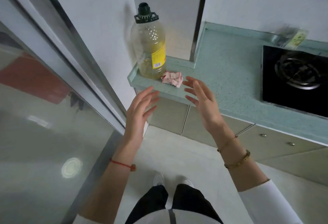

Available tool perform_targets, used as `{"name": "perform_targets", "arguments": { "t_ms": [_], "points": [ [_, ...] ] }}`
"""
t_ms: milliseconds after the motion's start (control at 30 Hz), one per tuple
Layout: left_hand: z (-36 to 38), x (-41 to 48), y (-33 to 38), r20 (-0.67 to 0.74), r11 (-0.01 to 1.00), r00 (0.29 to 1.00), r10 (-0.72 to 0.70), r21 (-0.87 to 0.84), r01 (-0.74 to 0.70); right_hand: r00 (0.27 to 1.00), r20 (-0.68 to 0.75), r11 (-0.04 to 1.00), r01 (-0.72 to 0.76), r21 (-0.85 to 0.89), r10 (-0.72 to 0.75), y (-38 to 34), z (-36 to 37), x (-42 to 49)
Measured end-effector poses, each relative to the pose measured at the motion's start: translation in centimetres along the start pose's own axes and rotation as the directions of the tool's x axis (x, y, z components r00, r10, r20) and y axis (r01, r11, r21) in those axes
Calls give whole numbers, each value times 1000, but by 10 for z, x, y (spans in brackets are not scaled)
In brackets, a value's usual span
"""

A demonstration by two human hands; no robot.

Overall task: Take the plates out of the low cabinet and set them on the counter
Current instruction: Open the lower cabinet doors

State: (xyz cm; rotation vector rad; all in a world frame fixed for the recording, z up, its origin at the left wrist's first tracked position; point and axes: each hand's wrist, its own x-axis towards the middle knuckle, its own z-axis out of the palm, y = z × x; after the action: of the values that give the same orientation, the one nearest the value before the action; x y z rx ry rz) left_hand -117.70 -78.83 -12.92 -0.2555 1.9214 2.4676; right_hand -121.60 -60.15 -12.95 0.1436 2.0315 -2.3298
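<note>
A pale green speckled counter [225, 74] runs from the centre to the right. Beneath it are beige low cabinet doors [168, 115], all shut; no plates are in view. My left hand [140, 108] is raised in front of the counter's left end, fingers spread, holding nothing. My right hand [202, 103] is held up beside it over the counter's front edge, palm facing left, fingers apart and empty. The two hands face each other with a gap between them.
A large oil bottle [150, 46] with a dark cap stands at the counter's left end, a crumpled red-and-white cloth [173, 81] beside it. A black gas hob [294, 76] sits at the right. A glass sliding door [53, 117] lies to the left. Light floor below.
</note>
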Motion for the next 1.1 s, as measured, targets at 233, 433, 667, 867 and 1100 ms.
{"name": "perform_targets", "arguments": {
  "t_ms": [233, 433, 667, 867, 1100],
  "points": [
    [-24, 34, -18, 72, 1000, 997, 13, 7, -13, 999, -41, 999, 21, -41, -23, 39, 23, 13],
    [-26, 63, -75, 102, 997, 992, 75, -6, -75, 995, -69, 994, 71, -78, -77, 95, 12, 26],
    [-25, 97, -184, 162, 987, 974, 160, -48, -154, 985, -83, 986, 146, -74, -152, 204, -17, 53],
    [-26, 132, -296, 167, 980, 967, 194, -69, -184, 965, -75, 965, 244, -92, -251, 308, -43, 85],
    [-30, 184, -386, 171, 968, 955, 244, -101, -230, 910, -59, 906, 398, -143, -410, 394, -67, 117]
  ]
}}
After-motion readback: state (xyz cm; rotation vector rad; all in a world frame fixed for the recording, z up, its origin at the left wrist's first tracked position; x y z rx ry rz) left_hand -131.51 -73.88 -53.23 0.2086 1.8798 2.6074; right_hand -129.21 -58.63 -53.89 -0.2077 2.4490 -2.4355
